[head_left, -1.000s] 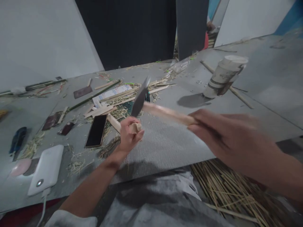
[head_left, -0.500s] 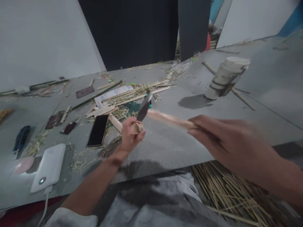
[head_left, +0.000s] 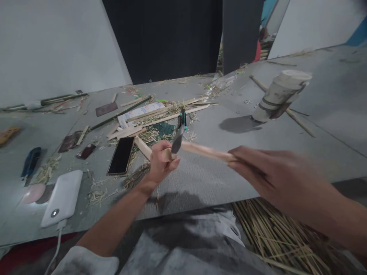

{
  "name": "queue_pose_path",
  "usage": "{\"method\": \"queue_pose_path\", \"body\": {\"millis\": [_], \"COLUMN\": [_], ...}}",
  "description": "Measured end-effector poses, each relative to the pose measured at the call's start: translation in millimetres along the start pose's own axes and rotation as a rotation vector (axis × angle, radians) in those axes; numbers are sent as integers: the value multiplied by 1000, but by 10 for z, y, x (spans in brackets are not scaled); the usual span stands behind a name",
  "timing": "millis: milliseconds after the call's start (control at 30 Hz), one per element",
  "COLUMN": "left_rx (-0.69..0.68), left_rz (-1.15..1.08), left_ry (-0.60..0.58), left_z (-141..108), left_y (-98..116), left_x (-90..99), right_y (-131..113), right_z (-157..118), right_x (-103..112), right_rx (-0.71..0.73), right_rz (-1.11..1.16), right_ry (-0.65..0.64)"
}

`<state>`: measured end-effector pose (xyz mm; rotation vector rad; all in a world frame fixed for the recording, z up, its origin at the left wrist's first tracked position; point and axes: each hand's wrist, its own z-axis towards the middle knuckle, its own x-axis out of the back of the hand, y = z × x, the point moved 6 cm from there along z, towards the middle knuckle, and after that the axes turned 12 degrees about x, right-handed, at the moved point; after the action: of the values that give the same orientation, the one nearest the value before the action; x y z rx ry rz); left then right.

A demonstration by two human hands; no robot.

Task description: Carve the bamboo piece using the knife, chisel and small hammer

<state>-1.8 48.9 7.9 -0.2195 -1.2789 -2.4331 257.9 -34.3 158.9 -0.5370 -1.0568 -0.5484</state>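
Note:
My left hand (head_left: 161, 160) is closed around a pale piece of wood (head_left: 142, 147). One length of the wood sticks out behind the fingers towards the upper left, and its near end shows by the thumb. My right hand (head_left: 266, 173) grips the wooden handle of a hammer (head_left: 206, 150). The hammer's dark, tapered metal head (head_left: 177, 142) is at the near end of the wood, close to my left fingers. Whether it touches cannot be made out, as the handle is blurred.
Left of my hands lie a phone (head_left: 122, 156), a white power bank (head_left: 62, 198) with a cable and a blue-handled tool (head_left: 31, 162). Wood strips and shavings spread behind, beside black-green pliers (head_left: 182, 119). A strapped white cylinder (head_left: 282, 93) stands at right; cut stalks (head_left: 275, 229) lie below the table edge.
The hammer head has come down onto or near the wood's near end. My right hand has lowered slightly. The whole view has shifted a little.

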Motion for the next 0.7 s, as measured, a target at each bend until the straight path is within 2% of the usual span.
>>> {"method": "queue_pose_path", "body": {"millis": [67, 167, 267, 433, 533, 633, 700], "left_rx": [-29, -60, -77, -107, -108, -102, -94], "left_rz": [-4, -8, 2, 22, 22, 6, -4], "left_ry": [-12, -29, -35, -70, -50, -15, 1], "left_z": [6, 16, 24, 38, 47, 30, 6], "left_y": [42, 112, 190, 308, 299, 231, 175], "left_x": [-7, -10, 0, -12, -25, -35, -39], "right_y": [16, 50, 44, 90, 79, 108, 104], "right_z": [-1, -16, -41, -109, -116, -111, -92], "right_x": [-21, 8, -34, -2, -22, 2, -73], "right_rx": [-10, -40, -8, -78, -40, -58, -32], "right_rz": [-22, -28, -24, -69, -72, -59, -35], "right_ry": [-35, 12, -55, -46, -87, 16, -42]}}
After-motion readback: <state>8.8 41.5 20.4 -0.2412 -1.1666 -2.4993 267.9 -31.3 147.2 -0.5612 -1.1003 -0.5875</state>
